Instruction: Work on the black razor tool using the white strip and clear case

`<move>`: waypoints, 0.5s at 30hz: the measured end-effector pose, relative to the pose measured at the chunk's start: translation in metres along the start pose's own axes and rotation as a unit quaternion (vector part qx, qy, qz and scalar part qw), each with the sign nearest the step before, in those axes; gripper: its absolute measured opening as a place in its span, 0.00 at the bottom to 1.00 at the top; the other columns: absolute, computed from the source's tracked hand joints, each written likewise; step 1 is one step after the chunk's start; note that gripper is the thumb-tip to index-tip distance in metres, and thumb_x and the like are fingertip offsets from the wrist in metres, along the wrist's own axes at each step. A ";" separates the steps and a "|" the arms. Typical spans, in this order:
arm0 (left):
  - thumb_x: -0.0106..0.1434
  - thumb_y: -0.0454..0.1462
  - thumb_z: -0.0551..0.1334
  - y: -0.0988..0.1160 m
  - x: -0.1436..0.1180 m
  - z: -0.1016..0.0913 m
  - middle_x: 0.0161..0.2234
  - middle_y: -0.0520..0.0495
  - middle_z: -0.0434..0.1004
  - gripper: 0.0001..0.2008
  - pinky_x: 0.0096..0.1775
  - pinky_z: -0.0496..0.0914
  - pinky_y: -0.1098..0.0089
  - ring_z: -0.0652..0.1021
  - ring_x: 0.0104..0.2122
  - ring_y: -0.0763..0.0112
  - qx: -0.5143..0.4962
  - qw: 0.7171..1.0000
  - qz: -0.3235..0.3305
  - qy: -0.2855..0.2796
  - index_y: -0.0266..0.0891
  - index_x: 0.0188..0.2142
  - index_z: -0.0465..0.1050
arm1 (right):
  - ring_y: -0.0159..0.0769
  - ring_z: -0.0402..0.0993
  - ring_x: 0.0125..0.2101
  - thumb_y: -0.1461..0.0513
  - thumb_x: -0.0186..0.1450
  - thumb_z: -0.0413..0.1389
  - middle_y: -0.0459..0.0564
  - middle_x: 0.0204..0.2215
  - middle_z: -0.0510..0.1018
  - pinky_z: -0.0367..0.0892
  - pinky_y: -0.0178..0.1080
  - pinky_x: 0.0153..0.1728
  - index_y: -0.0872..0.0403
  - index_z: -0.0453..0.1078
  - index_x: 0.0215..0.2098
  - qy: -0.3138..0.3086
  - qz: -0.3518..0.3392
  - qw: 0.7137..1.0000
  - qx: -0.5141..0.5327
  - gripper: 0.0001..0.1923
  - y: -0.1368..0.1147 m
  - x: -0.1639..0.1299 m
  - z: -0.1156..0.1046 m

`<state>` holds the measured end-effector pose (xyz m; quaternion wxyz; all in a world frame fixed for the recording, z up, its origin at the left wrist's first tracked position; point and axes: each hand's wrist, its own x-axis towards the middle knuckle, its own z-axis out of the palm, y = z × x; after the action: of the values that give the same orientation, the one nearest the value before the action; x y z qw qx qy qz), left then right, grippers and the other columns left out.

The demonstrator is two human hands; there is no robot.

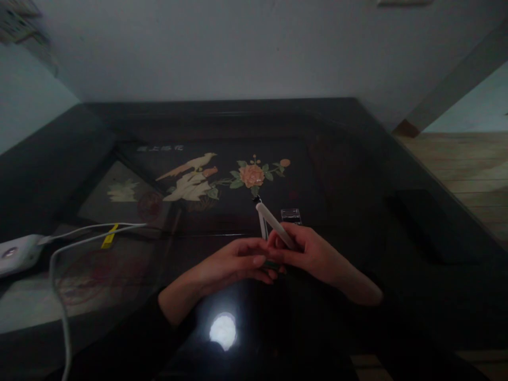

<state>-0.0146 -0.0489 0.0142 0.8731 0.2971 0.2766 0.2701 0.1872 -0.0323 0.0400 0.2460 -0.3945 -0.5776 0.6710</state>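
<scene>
Evidently, the right fingers [289, 257] pinch a white strip [275, 224], its bend just beyond them; the left fingers [253, 261] curl half-open around a small green thing [272, 264], their hold unclear. A loose pinch could let the strip slip onto the counter [357, 211], perhaps knocking the clear plastic piece [291, 216] just beyond the right fingers.

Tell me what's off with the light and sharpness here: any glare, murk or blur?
Head view: dim overall, with a bright round reflection glaring off the glossy dark tabletop; head view: the left sleeve nearly melts into it, while the white bar in the right hand stands out; head view, top left: the pale fixture looks smeared.
</scene>
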 end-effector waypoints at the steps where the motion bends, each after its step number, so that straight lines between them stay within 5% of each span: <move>1: 0.53 0.40 0.74 0.001 0.001 0.000 0.39 0.43 0.81 0.18 0.41 0.75 0.70 0.81 0.38 0.68 -0.009 1.000 0.019 0.011 0.34 0.42 0.77 | 0.31 0.71 0.27 0.54 0.62 0.62 0.43 0.27 0.73 0.68 0.35 0.30 0.53 0.69 0.40 0.038 -0.012 0.999 -0.011 0.14 0.002 0.001 0.000; 6: 0.53 0.37 0.74 0.006 0.006 0.000 0.42 0.45 0.82 0.18 0.48 0.74 0.69 0.81 0.43 0.69 -0.074 0.982 0.145 0.092 0.38 0.43 0.76 | 0.33 0.67 0.28 0.57 0.67 0.54 0.48 0.34 0.72 0.64 0.36 0.27 0.52 0.66 0.56 0.214 -0.056 0.971 -0.092 0.20 0.014 0.001 -0.003; 15: 0.55 0.38 0.71 0.004 0.008 0.000 0.44 0.48 0.80 0.17 0.43 0.74 0.72 0.79 0.41 0.72 -0.084 0.952 0.229 0.184 0.41 0.45 0.74 | 0.29 0.57 0.21 0.54 0.69 0.51 0.43 0.22 0.65 0.56 0.33 0.21 0.56 0.71 0.57 0.141 -0.047 0.988 -0.035 0.22 0.006 -0.002 0.010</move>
<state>-0.0104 -0.0410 0.0140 0.7433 0.2229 0.3336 0.5352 0.1804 -0.0408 0.0348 0.3424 -0.4654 -0.5783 0.5760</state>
